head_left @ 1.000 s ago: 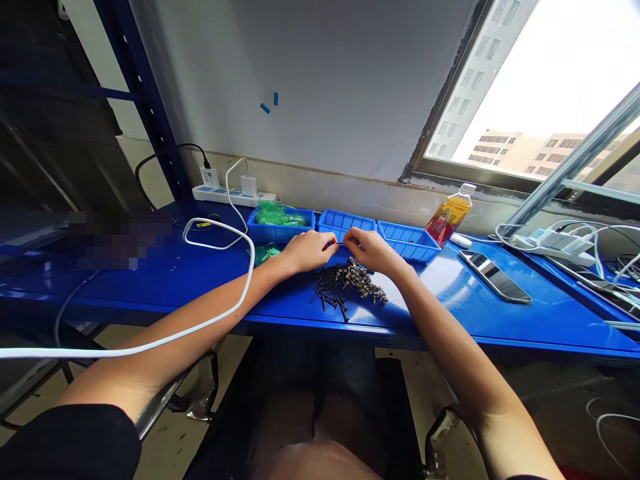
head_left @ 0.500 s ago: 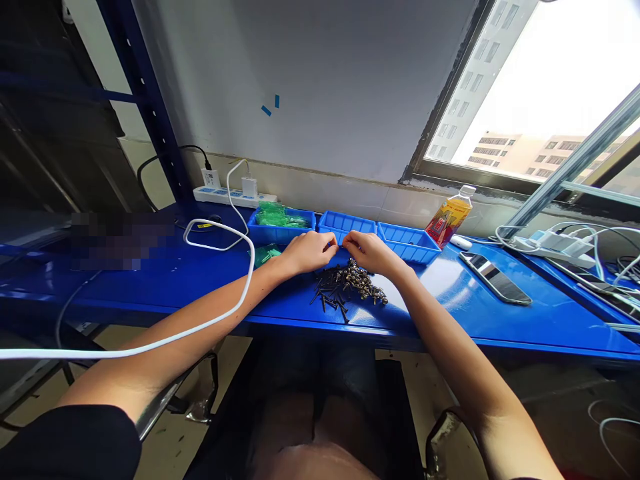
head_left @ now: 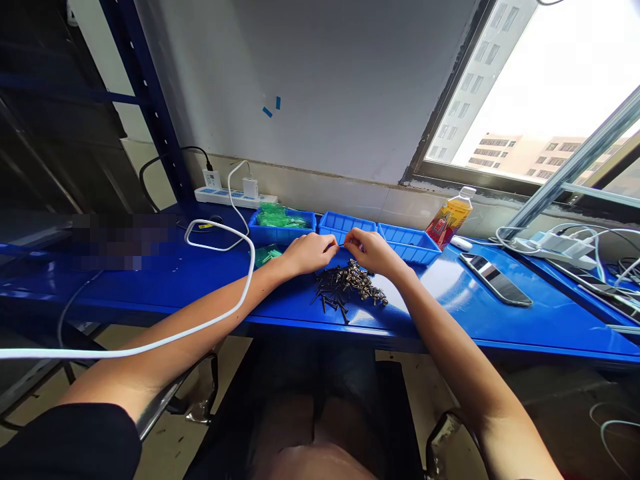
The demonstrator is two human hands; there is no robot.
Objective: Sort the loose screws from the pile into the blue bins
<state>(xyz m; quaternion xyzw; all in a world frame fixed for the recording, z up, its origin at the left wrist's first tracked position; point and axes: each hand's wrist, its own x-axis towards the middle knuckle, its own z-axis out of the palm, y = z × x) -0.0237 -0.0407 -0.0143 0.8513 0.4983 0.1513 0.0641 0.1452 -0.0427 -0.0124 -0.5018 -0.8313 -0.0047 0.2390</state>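
My left hand [head_left: 313, 253] and my right hand [head_left: 367, 251] meet nearly fingertip to fingertip above the blue table, the fingers of both pinched together. Whatever lies between the fingertips is too small or hidden to make out. Just below them spreads a pile of screws [head_left: 350, 283], dark ones to the left and brassy, shinier pieces to the right. Behind the hands stand a middle blue bin [head_left: 347, 222] and a right blue bin [head_left: 413, 247]. A left blue bin [head_left: 280, 233] holds green plastic bags [head_left: 277, 215]. Beside my left wrist lies another green bag [head_left: 265, 256].
A white cable [head_left: 190, 328] crosses over my left forearm. To the right are a drink bottle [head_left: 450, 217] and a phone [head_left: 495, 279]. One power strip [head_left: 235, 197] sits by the wall, another [head_left: 555, 243] at far right with tangled cords. The table's front edge [head_left: 320, 333] is close to me.
Both hands stay in nearly the same place, still pinched above the screws. The pile and bins look unchanged; the view has shifted very slightly.
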